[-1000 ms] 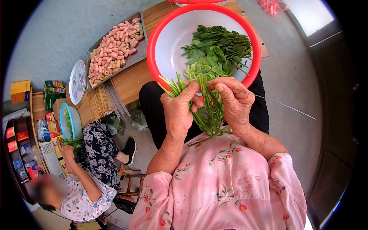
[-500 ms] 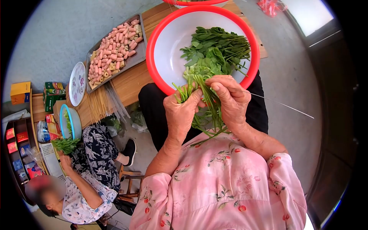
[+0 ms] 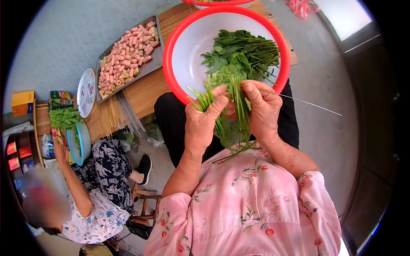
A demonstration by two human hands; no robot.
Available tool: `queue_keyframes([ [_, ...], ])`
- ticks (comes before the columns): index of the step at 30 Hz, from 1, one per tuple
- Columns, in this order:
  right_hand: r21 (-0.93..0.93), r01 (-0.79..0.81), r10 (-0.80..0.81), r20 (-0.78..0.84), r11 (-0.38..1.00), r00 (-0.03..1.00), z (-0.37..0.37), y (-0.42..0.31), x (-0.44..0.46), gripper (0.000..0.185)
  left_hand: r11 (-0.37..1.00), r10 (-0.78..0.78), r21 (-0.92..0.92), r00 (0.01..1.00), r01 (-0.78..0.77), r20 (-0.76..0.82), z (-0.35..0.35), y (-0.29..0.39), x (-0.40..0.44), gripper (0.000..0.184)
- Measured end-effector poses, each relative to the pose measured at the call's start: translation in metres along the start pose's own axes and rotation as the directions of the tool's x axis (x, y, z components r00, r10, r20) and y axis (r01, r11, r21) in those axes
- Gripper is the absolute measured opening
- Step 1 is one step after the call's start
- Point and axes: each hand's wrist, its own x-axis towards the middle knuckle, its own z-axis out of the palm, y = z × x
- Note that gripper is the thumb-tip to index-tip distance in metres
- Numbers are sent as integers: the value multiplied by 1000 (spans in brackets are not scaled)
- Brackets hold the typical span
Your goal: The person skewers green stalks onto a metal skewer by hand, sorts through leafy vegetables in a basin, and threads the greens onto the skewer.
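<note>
My left hand (image 3: 204, 117) is closed round a bunch of thin green stems (image 3: 202, 100) near the front rim of a white basin with a red rim (image 3: 184, 55). Between thumb and fingers, my right hand (image 3: 265, 109) pinches a thin metal skewer (image 3: 314, 105), whose long end sticks out to the right. More leafy-green stems (image 3: 241, 112) hang between both hands, against my right fingers. The skewer's other end is hidden by the fingers and stems. Dark leafy greens (image 3: 245, 49) lie inside the basin.
A metal tray (image 3: 154, 54) of pink sausage pieces (image 3: 128, 51) sits on the wooden table (image 3: 143, 91), beside loose skewers (image 3: 115, 113) and a patterned plate (image 3: 86, 94). At left, a seated co-worker (image 3: 92, 217) holds greens (image 3: 65, 118) above a blue basin (image 3: 86, 143).
My left hand's grip has shifted on the stems, and its thumb sits farther from my right hand. My right hand and skewer moved slightly. The co-worker lifted the greens higher.
</note>
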Motion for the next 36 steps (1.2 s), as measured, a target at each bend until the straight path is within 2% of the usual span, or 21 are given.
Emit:
queue_keyframes([
  [2, -9, 35, -36, -62, 999, 997, -3, 1, 3, 12, 991, -48, -121, 999, 51, 27, -6, -2, 2, 49],
  [6, -16, 54, -55, -60, 998, 997, -3, -1, 2, 13, 983, -42, -180, 999, 35, -34, -3, 2, 3, 49],
  [8, -118, 74, -79, -40, 990, 996, -6, 1, 1, 13, 995, -1, -99, 1000, -1, -23, -6, 4, 3, 48],
  [9, -117, 74, -79, -39, 990, 996, -6, 1, 1, 13, 995, -1, -98, 1000, -2, -23, -4, 5, 3, 48],
  [11, -137, 109, -113, -20, 985, 993, -5, 0, 0, 13, 990, -16, -141, 990, -4, -140, 2, 7, 2, 42],
  [14, -221, 193, -185, 55, 956, 981, -4, -3, -1, 12, 992, -32, -125, 990, 15, -137, -5, 1, 3, 36],
  [17, -223, 244, -224, 109, 944, 968, -1, -3, -4, 12, 985, -25, -174, 987, -4, -161, -4, 1, 3, 29],
  [21, -233, 229, -208, 111, 945, 972, 1, -2, -5, 12, 982, -18, -188, 974, -26, -224, -2, -4, 4, 26],
  [23, -223, 279, -252, 140, 934, 958, 1, -1, -4, 12, 972, -87, -236, 958, 21, -272, 0, -1, 2, 23],
  [26, -234, 338, -309, 153, 912, 939, 4, 1, -4, 9, 968, -69, -252, 970, 8, -234, 3, 2, 1, 22],
  [33, -219, 310, -283, 145, 925, 948, 6, 2, -5, 10, 947, -114, -320, 966, 34, -232, 3, 0, 0, 20],
  [36, -225, 309, -281, 149, 924, 948, 6, 2, -5, 10, 942, -102, -333, 977, 35, -186, 4, 2, -1, 20],
])
